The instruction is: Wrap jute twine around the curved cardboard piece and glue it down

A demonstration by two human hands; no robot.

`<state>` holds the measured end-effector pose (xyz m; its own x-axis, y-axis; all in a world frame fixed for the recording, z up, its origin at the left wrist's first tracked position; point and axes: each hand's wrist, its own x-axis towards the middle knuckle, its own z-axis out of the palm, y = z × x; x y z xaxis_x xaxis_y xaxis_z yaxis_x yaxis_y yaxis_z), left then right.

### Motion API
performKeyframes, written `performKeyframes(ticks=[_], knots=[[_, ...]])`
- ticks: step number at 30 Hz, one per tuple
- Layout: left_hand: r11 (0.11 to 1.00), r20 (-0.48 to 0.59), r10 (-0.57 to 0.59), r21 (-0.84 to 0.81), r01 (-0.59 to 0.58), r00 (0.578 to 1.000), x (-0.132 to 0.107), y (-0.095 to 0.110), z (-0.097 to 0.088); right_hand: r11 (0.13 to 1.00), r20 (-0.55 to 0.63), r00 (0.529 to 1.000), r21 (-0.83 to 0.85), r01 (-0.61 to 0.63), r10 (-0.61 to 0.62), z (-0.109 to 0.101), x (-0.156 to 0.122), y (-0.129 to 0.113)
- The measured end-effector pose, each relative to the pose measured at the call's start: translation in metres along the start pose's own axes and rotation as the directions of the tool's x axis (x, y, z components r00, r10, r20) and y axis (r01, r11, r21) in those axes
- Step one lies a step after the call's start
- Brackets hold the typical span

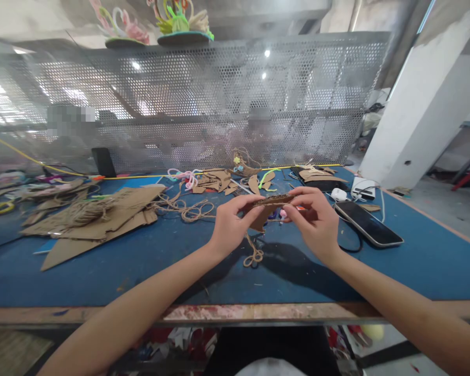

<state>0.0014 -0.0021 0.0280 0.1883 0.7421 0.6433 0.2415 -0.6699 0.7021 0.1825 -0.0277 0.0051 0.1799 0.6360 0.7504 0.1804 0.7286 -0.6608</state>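
Note:
Between my two hands, above the blue table, is a small brown cardboard piece with a strand of twine along its upper edge. My left hand pinches it from the left. From the other side my right hand grips its right end between thumb and fingers. A looped end of twine hangs or lies just below the piece; I cannot tell which. Small pink and orange bits show behind my right fingers, mostly covered.
To the left lie stacked cardboard sheets topped by a twine bundle. More twine trails toward the middle. Cardboard scraps and pipe cleaners sit farther back. A phone rests at right. A perforated metal screen stands behind.

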Motion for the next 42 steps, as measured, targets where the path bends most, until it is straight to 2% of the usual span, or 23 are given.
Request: performKeyframes(ticks=[7, 20, 31, 36, 42], knots=[[0.999, 0.017, -0.019, -0.028, 0.019, 1.000, -0.0031, 0.0002, 0.0005, 0.996, 0.009, 0.999, 0.083, -0.033, 0.032, 0.0007, -0.0013, -0.0038], [0.990, -0.001, -0.072, -0.124, 0.071, 0.997, -0.0026, 0.0017, 0.0041, 0.993, 0.010, 1.000, 0.118, -0.020, 0.019, 0.0007, 0.0017, -0.0022], [0.991, 0.007, 0.011, -0.135, -0.010, 1.000, -0.0069, -0.0011, 0.0047, 0.998, -0.021, 0.999, 0.052, 0.026, -0.024, 0.0011, -0.0008, -0.0030], [0.979, 0.036, -0.013, -0.202, 0.020, 0.999, -0.0072, -0.0010, 0.0052, 0.995, -0.002, 0.995, -0.017, 0.099, -0.099, 0.0011, -0.0028, -0.0041], [0.988, 0.040, -0.003, -0.154, 0.009, 0.999, -0.0065, -0.0011, 0.0043, 0.991, 0.011, 0.992, -0.043, 0.130, -0.129, 0.0016, -0.0029, -0.0064]])
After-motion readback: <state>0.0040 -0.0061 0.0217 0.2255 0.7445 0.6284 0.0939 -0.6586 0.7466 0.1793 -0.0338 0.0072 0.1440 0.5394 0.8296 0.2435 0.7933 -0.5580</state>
